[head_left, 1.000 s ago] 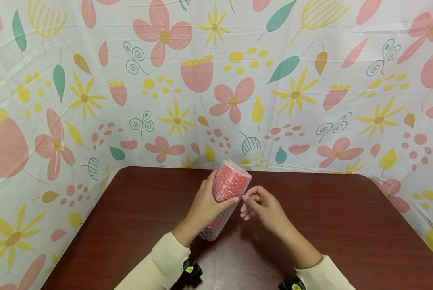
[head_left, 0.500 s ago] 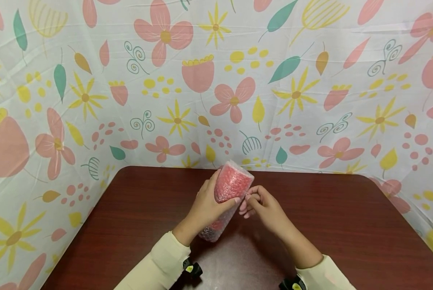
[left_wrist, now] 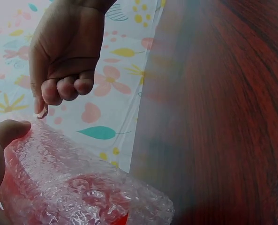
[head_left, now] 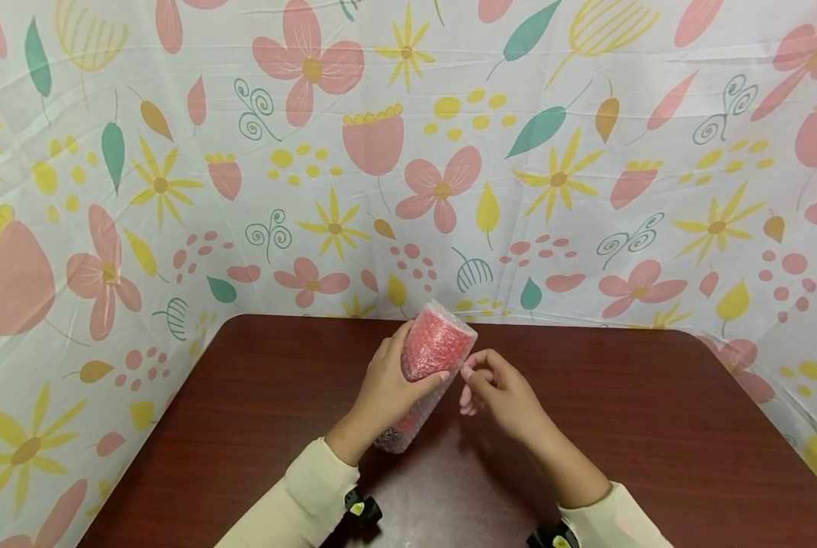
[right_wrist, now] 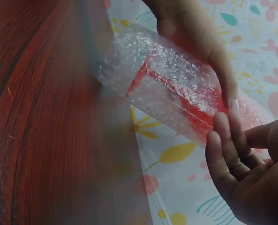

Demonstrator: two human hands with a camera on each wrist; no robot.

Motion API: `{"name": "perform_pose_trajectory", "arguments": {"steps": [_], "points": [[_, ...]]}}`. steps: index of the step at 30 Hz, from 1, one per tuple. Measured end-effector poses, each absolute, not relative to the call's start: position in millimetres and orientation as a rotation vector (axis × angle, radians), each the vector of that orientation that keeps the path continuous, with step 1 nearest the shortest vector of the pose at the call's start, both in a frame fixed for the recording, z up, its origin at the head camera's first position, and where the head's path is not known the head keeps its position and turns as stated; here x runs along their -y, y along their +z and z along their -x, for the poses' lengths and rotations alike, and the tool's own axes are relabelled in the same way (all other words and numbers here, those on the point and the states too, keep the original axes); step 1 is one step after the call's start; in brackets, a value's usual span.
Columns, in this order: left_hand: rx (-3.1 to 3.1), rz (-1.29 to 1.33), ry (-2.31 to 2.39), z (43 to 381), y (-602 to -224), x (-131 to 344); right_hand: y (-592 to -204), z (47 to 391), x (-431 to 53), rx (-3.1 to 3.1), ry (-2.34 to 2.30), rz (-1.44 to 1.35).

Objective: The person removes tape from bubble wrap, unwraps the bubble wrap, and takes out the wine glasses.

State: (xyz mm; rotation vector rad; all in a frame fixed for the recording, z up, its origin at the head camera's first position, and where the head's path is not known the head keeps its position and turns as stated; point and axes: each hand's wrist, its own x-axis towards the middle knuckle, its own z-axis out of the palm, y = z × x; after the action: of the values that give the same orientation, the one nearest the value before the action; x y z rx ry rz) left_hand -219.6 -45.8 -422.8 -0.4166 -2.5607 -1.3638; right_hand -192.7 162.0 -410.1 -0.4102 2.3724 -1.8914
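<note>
A dark red-brown table (head_left: 655, 434) spreads beneath the grip and out to both sides, its streaky grain plain in the wrist views. Its far edge (head_left: 552, 330) runs just beyond the grip, with rounded corners (head_left: 243, 324) well to the left and right. Past that, a white cloth (head_left: 477, 27) hangs as a wall and wraps round both sides, lightly creased, printed with pink flowers (head_left: 441, 190), yellow flowers (head_left: 557, 180), green leaves (head_left: 535, 132) and thin swirls (head_left: 254, 109). Pale glare (head_left: 443, 506) lies nearer than the grip; soft shadow (head_left: 494, 472) falls right of it.
</note>
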Motion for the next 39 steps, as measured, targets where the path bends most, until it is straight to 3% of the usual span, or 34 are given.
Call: {"name": "perform_pose_trajectory", "arguments": {"steps": [20,39], "points": [[2.623,0.411,-1.411,216.5,-421.2,45.7,-407.5,191.4,-160.2,-2.236,-1.983,0.435],[2.716,0.578,-1.413,217.6,-418.1,51.5,-411.6,195.1,-162.0,-2.266,-1.962,0.375]]}}
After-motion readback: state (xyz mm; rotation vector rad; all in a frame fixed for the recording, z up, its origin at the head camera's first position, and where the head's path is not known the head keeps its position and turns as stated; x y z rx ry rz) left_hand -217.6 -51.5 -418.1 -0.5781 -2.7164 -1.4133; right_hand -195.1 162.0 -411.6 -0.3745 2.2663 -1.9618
